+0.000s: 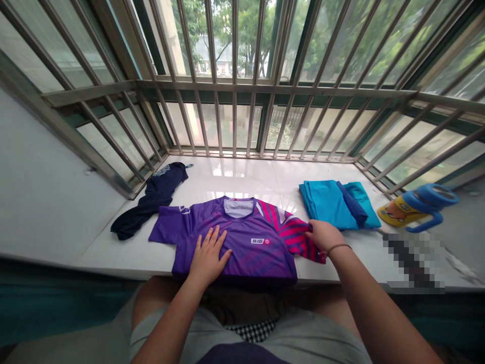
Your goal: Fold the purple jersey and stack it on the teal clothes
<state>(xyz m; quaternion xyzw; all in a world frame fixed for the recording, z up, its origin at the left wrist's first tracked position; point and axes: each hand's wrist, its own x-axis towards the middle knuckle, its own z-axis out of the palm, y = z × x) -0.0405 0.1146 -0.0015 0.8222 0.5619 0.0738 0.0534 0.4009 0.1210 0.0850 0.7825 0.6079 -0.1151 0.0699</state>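
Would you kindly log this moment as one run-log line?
left hand: flat on purple jersey | right hand: gripping the jersey's pink-striped sleeve | nearby: folded blue clothes, dark garment

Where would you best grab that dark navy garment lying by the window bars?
Probably at the upper bunched end of the dark navy garment, coming from the right over the bare white sill. The cloth is heaped there, giving folds to pinch, while the bars crowd its left side. The left hand is nearest; it lies flat on the purple shirt.
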